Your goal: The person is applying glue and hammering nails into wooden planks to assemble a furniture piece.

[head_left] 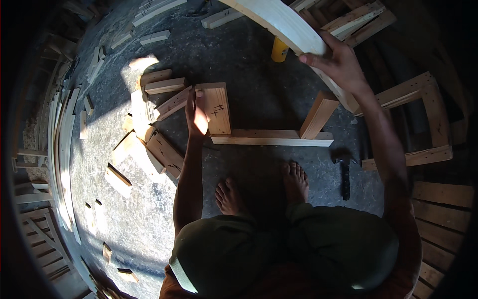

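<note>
My left hand is closed on the left edge of an upright wooden block with dark pen marks. That block stands at the left end of a flat wooden board lying on the floor in front of my feet. Toward the board's right end a second wooden block stands up, leaning a little to the right. My right hand grips a long pale wooden plank, thumb on its near side. The plank slants from the top edge down to the right; its far end is out of view.
A hammer lies right of my feet. Behind the board stands a yellow container. A nailed wooden frame is at the right. Loose wood blocks are scattered on the left, beside long strips. Slatted wood lies at the lower right.
</note>
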`<state>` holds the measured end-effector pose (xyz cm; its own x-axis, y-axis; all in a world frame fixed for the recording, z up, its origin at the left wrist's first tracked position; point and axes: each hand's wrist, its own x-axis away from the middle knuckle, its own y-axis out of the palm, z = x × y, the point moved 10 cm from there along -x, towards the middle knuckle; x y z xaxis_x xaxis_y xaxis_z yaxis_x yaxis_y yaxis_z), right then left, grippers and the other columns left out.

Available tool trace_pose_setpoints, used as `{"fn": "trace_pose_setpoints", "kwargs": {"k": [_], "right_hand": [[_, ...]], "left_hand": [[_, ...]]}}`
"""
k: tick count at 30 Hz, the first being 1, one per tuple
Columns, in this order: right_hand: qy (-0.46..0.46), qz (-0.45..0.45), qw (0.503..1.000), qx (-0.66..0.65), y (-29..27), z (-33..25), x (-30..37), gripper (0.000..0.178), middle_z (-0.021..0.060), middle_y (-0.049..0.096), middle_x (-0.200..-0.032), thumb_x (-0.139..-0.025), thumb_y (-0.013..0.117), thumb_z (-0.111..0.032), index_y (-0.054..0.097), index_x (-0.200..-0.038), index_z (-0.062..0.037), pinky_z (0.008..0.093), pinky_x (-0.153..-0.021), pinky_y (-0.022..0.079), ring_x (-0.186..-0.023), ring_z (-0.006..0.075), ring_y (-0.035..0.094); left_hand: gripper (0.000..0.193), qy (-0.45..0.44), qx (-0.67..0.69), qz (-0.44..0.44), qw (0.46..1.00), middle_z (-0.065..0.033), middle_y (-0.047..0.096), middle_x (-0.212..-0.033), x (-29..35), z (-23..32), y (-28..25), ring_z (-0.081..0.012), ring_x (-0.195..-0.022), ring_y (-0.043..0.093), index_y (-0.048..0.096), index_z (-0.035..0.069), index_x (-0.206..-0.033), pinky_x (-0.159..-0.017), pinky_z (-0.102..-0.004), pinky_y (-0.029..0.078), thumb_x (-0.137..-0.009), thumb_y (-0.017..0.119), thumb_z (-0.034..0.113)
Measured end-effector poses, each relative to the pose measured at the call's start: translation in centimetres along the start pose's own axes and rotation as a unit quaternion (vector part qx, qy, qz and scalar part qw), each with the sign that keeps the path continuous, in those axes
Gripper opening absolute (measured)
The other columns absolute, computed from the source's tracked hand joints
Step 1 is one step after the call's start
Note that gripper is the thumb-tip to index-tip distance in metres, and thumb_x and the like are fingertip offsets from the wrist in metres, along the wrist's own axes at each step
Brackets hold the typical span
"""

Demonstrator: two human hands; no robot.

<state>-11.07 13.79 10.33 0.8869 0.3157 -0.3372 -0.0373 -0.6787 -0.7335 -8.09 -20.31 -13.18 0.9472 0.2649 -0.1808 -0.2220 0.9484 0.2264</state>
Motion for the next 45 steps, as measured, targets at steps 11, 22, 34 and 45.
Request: {"fn": "trace_pose_setpoints", "kwargs": {"k": [11,22,34,45], "right_hand": [[-0.022,0.309,0.919,-0.244,-14.9,4.4,-0.9,0.082,0.0224,0.061,-0.116,-0.093,0.067,-0.044,0.025,-0.153,-0.0062,0.0376,-0.079,0.058,-0.099,0.0258,0.067],[0.213,-0.145,0.9,0.352,26.1,6.9,35.7,0.029,0.0104,0.054,-0.14,-0.099,0.044,-0.023,0.048,-0.126,-0.0139,0.0441,-0.102,0.047,-0.13,0.0274,0.054],[0.385,0.008,0.715,-0.584,4.4,23.0,14.9,0.062,0.0061,0.06,-0.122,-0.083,0.072,-0.031,0.055,-0.138,-0.0064,0.0359,-0.095,0.048,-0.111,0.0195,0.058],[0.432,0.027,0.85,-0.3,-4.1,22.4,8.5,0.075,0.0045,0.061,-0.076,-0.093,0.044,-0.072,0.065,-0.105,-0.0007,0.0269,-0.05,0.049,-0.058,0.0151,0.062]], "left_hand": [[0.045,0.033,-0.044,0.04,0.998,-0.0104,0.049,-0.141,-1.1,0.1,-1.3,-0.0204,-0.134,0.04,0.048,0.004,-0.137,-0.114,-0.0365,0.027,-0.107,0.039,0.037],[0.039,0.135,0.001,-0.014,0.991,0.0014,0.049,-0.093,4.9,6.6,0.6,-0.0055,-0.081,0.045,0.056,0.004,-0.119,-0.072,-0.022,0.039,-0.108,0.035,0.035],[0.042,0.073,-0.071,-0.053,0.993,-0.0053,0.058,-0.111,5.2,6.9,1.2,-0.0132,-0.1,0.054,0.053,0.002,-0.122,-0.091,-0.0291,0.043,-0.093,0.069,0.029],[0.063,0.083,-0.102,-0.023,0.991,-0.0107,0.06,-0.107,6.0,6.7,0.8,-0.0177,-0.097,0.059,0.05,0.001,-0.118,-0.085,-0.033,0.049,-0.086,0.075,0.048]]}}
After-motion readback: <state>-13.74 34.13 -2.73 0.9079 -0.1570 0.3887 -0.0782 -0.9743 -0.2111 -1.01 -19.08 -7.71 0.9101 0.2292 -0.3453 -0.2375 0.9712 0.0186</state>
